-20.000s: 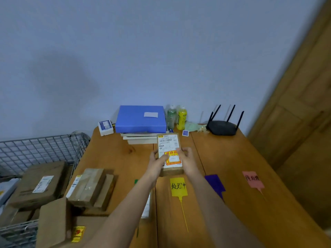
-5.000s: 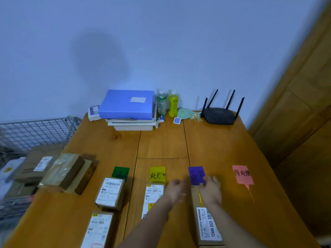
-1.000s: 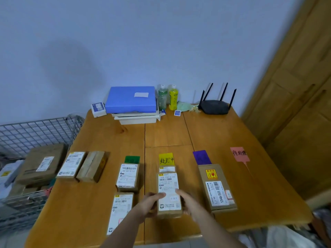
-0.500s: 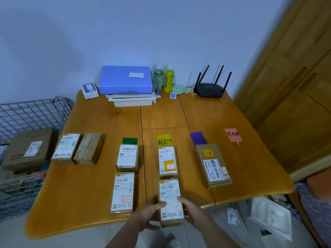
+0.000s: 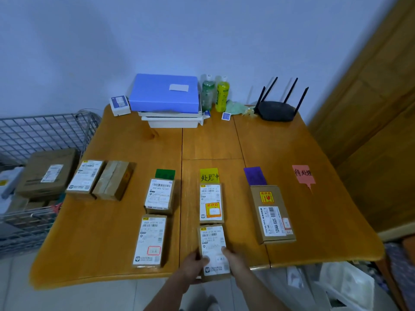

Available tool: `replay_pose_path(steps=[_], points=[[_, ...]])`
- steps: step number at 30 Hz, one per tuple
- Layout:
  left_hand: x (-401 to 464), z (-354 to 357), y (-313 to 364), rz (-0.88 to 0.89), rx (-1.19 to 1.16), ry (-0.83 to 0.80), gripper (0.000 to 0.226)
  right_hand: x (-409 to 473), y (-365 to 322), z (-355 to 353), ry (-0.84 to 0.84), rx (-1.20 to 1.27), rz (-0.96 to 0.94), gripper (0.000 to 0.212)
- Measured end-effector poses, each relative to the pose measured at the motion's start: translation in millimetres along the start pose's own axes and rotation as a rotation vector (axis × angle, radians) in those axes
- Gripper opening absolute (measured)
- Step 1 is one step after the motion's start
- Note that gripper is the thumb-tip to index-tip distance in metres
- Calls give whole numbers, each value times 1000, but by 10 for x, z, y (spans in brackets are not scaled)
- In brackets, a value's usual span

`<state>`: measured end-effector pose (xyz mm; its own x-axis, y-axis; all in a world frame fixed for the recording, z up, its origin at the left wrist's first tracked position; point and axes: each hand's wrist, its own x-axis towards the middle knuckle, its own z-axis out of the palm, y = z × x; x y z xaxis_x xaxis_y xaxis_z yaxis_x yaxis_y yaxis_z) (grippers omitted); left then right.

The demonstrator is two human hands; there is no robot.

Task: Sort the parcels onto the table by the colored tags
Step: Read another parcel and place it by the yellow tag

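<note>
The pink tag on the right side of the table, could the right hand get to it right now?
Probably not at once: the right hand is gripping a parcel, though nothing lies around the pink tag.

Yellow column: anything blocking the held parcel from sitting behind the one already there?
Nothing visible. Both hands, left and right, hold the parcel at the table edge, right behind the first parcel under the yellow tag, overhanging the near edge.

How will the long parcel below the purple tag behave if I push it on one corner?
The long parcel lies flat, so it would probably slide and turn, not tip. It looks like stiff cardboard, so likely no bending. Its orange sticker seems a fragile mark, so push gently.
</note>
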<state>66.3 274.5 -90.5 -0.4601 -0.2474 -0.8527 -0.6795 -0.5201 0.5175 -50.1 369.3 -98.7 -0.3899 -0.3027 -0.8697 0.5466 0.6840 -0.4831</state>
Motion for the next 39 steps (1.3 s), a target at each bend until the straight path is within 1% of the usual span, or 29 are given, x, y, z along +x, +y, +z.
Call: replay_pose_path(steps=[4,7,10,15,18,22,25,27,30,32,35,37,39], points=[[79,30,11,15,-17,26,39,50,-23,-30,-5,-32,7,35],[96,61,64,36,-34,26,37,82,-62,-53,-4,-33,-2,32],[125,98,108,47,-27,41,35,55,-107,-74,36,-32,-26,27],[137,144,153,58,-16,70,33,73,-186,-91,65,-57,-52,34],[183,163,157,63,14,105,41,47,-224,-115,84,-63,-88,32],[126,186,188,65,-4,103,43,32,-263,-139,96,-61,-90,33],[11,142,268,52,-35,101,50,-44,-369,-178,155,-99,-122,30],[-114,57,388,65,11,163,52,-101,-498,-220,228,-156,-167,27],[-264,-216,647,144,59,313,44,-102,-769,-209,316,-248,-278,26],[-359,-474,801,214,71,410,39,-124,-1003,-98,337,-282,-364,23],[-536,-894,955,284,65,501,34,-208,-1379,205,269,-280,-461,18],[-631,-1210,1013,290,39,578,31,-251,-1589,476,217,-315,-533,26],[-681,-1563,1027,269,-31,641,29,-279,-1767,806,157,-361,-572,24]])
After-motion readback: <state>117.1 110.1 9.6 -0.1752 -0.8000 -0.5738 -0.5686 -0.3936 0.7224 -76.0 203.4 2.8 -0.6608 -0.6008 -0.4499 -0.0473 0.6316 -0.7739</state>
